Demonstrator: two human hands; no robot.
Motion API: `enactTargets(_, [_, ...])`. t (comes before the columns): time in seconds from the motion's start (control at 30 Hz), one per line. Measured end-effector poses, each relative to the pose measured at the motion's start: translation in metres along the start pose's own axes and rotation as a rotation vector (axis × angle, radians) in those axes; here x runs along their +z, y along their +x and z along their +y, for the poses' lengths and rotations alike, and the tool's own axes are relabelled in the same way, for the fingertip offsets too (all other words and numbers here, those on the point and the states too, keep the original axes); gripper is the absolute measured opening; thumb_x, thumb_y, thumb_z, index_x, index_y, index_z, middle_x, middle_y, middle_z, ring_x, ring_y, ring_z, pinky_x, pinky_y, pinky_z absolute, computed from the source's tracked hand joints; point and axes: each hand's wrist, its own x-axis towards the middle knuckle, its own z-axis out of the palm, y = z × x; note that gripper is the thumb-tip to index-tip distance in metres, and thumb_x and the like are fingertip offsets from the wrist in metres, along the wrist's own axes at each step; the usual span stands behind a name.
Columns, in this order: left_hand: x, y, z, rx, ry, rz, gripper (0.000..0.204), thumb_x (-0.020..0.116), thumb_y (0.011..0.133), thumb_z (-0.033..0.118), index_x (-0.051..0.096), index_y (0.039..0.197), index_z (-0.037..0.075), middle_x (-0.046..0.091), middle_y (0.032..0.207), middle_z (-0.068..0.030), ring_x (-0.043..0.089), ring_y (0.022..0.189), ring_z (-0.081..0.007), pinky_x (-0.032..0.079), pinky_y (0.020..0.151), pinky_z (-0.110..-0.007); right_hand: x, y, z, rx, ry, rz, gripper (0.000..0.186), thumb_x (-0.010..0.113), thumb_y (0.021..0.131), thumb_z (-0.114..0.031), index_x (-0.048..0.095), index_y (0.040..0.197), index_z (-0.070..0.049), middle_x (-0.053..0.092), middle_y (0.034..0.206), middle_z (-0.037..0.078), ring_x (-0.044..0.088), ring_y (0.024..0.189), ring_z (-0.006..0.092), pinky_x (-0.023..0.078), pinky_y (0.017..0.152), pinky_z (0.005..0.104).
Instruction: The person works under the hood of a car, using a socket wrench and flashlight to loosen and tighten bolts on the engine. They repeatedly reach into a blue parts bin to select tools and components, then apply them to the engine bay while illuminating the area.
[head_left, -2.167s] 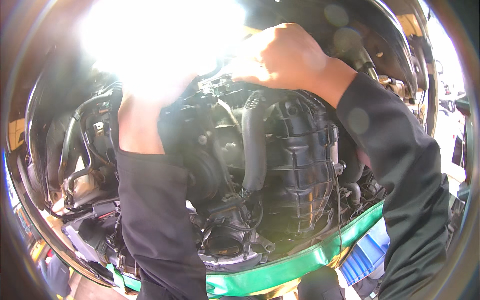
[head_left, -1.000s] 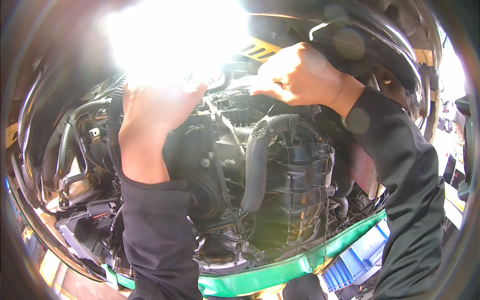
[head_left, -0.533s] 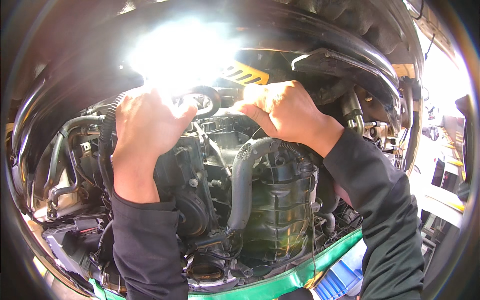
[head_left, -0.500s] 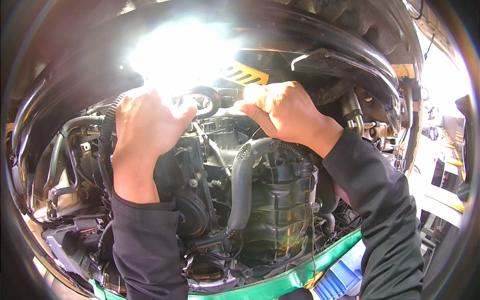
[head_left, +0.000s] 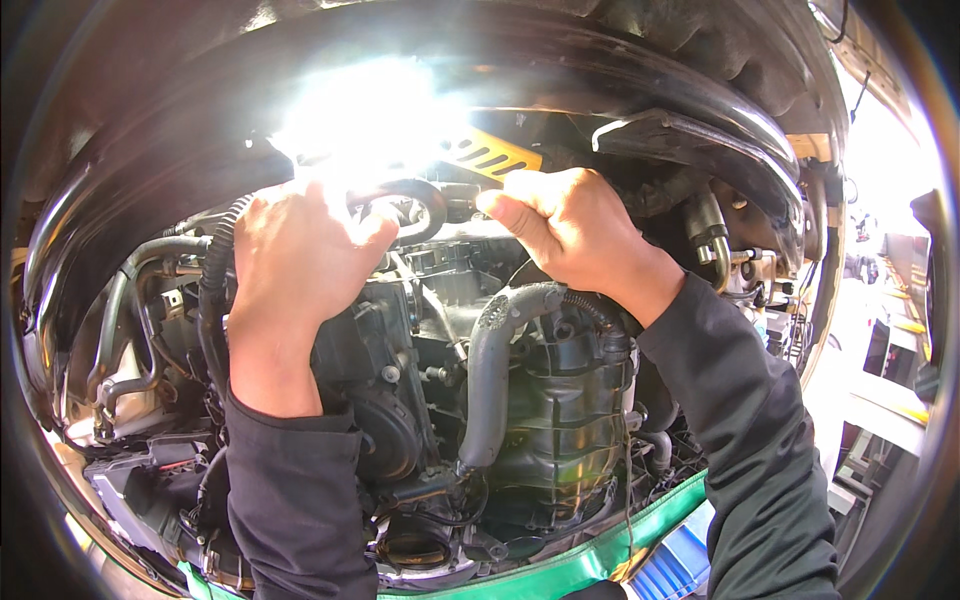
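Note:
Deep in an open engine bay, my left hand (head_left: 300,245) is curled at the back of the engine, beside a looped black hose (head_left: 430,212). Glare hides its fingertips, and its thumb points toward the loop. My right hand (head_left: 575,220) is closed in a fist, thumb pressed against the bent fingers, just below a yellow slotted piece (head_left: 495,155). Whatever it grips does not show. A dazzling white light (head_left: 370,115) shines above my left hand, next to the yellow piece. Below my hands lies the black engine (head_left: 555,420) with a thick grey padded hose (head_left: 487,390).
A ribbed black conduit (head_left: 213,270) runs along the left of my left wrist. Green cover material (head_left: 570,565) lines the near edge, with a blue tray (head_left: 675,565) beyond it at lower right. Dark curved bodywork (head_left: 600,60) arches overhead. White shelving (head_left: 885,400) stands far right.
My right forearm has shifted slightly left and downward, with its fist still closed. The left hand stays nearly in place. The whole view has moved a little.

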Motion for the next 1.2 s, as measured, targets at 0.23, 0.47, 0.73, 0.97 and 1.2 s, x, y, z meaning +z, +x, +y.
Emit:
enactTargets(0.23, [0.003,-0.005,-0.006,0.200,-0.086,0.086,0.025,0.074,0.084,0.024,0.076,0.101,0.005,0.073,0.099,-0.0162,0.069,0.093,-0.0353,0.054,0.080,-0.044,0.004,0.003,-0.010,0.219,-0.013,0.085,0.022,0.071,0.096,-0.023,0.073,0.091,-0.002,0.056,0.061,0.014,0.047,0.053,0.0242,0.042,0.054,0.0352])
enactTargets(0.47, [0.017,0.004,-0.020,0.466,-0.021,0.330,0.012,0.076,0.077,0.022,0.076,0.080,0.010,0.074,0.082,-0.0087,0.070,0.076,-0.0293,0.057,0.068,-0.040,0.002,0.012,-0.039,-0.097,-0.171,-0.002,0.017,0.073,0.085,-0.023,0.075,0.094,-0.008,0.067,0.070,0.017,0.068,0.069,0.0376,0.053,0.063,0.0448])
enactTargets(0.73, [0.011,0.000,-0.028,0.549,-0.020,0.238,0.017,0.072,0.080,0.015,0.074,0.091,0.002,0.073,0.087,-0.0171,0.069,0.080,-0.0335,0.055,0.075,-0.041,-0.010,-0.001,-0.038,0.060,-0.213,-0.085,0.018,0.079,0.081,-0.021,0.074,0.089,-0.005,0.069,0.072,0.014,0.065,0.062,0.0323,0.052,0.062,0.0376])
enactTargets(0.97, [0.005,0.003,-0.032,0.371,0.146,0.002,0.028,0.073,0.087,0.016,0.069,0.106,-0.003,0.072,0.098,-0.0179,0.068,0.090,-0.0316,0.054,0.083,-0.042,-0.036,0.025,0.002,0.012,0.029,-0.337,0.038,0.073,0.089,-0.040,0.079,0.096,-0.003,0.074,0.089,0.019,0.070,0.080,0.0363,0.054,0.076,0.0432])
enactTargets(1.2, [0.000,0.006,-0.026,0.194,0.150,-0.054,0.023,0.077,0.089,0.017,0.074,0.102,-0.001,0.074,0.095,-0.0126,0.068,0.086,-0.0264,0.052,0.083,-0.038,-0.006,0.005,-0.003,-0.090,-0.056,-0.108,0.027,0.072,0.083,-0.029,0.077,0.086,-0.002,0.073,0.083,0.018,0.070,0.075,0.0353,0.055,0.070,0.0430])
